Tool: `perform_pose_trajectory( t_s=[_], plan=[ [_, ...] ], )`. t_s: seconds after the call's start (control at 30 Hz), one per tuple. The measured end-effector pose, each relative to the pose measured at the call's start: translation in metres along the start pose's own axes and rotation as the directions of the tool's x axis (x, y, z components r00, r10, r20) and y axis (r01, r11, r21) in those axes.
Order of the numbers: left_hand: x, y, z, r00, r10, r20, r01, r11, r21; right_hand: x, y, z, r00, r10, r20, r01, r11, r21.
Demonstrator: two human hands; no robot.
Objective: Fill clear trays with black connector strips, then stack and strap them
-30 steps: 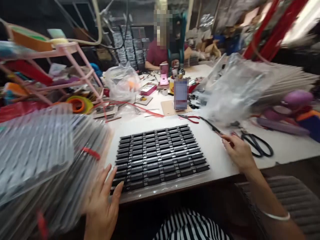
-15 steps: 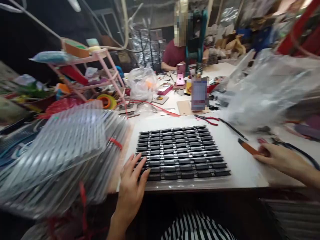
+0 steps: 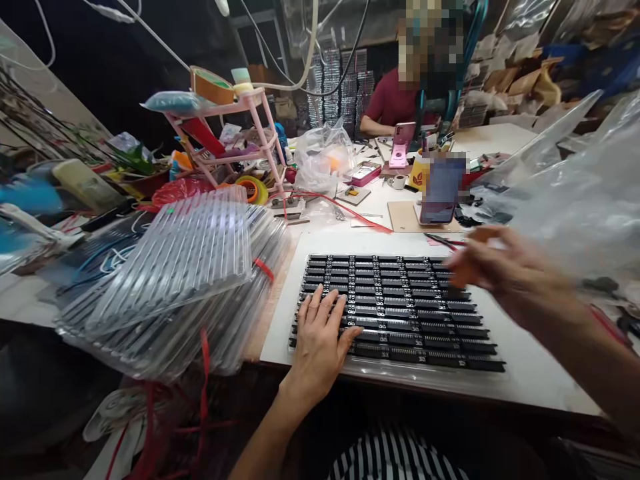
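Note:
Rows of black pin-header-like strips (image 3: 400, 303) lie side by side in a clear plastic tray (image 3: 395, 368) on a white sheet (image 3: 280, 327). My left hand (image 3: 320, 337) rests on the left part of the rows, palm down with fingers spread. Over the far right corner of the rows is my right hand (image 3: 510, 267), blurred by motion. Its fingers close around a flat orange-brown tool (image 3: 470, 267) with a dark end pointing down at the strips. Whether that end touches them I cannot tell.
Stacked clear trays (image 3: 200, 247) stand at the left, tied with red string. Behind are a pink rack (image 3: 265, 133), a phone (image 3: 443, 193) on a stand, pliers (image 3: 440, 240) and a plastic bag (image 3: 325, 157). Large plastic sheeting (image 3: 575, 193) fills the right. A person (image 3: 387, 100) sits opposite.
My right hand has carried the orange-brown tool from the table's right side to over the strips' far right corner. My left hand has moved further onto the rows. The view has shifted left.

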State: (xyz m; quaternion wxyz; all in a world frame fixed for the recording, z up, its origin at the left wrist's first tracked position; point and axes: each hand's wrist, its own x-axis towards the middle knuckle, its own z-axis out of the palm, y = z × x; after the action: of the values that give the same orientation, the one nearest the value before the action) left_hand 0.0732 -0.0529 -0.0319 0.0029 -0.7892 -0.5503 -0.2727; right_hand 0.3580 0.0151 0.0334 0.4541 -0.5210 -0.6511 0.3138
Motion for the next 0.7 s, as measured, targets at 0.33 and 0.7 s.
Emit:
perform_pose_trajectory(
  t_s=[0.33,0.7],
  plan=[
    [-0.002,-0.001,0.009,1.000,0.012,-0.028,-0.012,1.000,0.005,0.047,-0.009,0.126,0.843,0.082,0.531,-0.319,0.871,0.373],
    [-0.001,0.003,0.009,0.993,0.056,-0.100,-0.045,0.994,0.103,0.045,-0.001,0.134,0.852,0.015,0.523,-0.222,0.915,0.336]
  ],
)
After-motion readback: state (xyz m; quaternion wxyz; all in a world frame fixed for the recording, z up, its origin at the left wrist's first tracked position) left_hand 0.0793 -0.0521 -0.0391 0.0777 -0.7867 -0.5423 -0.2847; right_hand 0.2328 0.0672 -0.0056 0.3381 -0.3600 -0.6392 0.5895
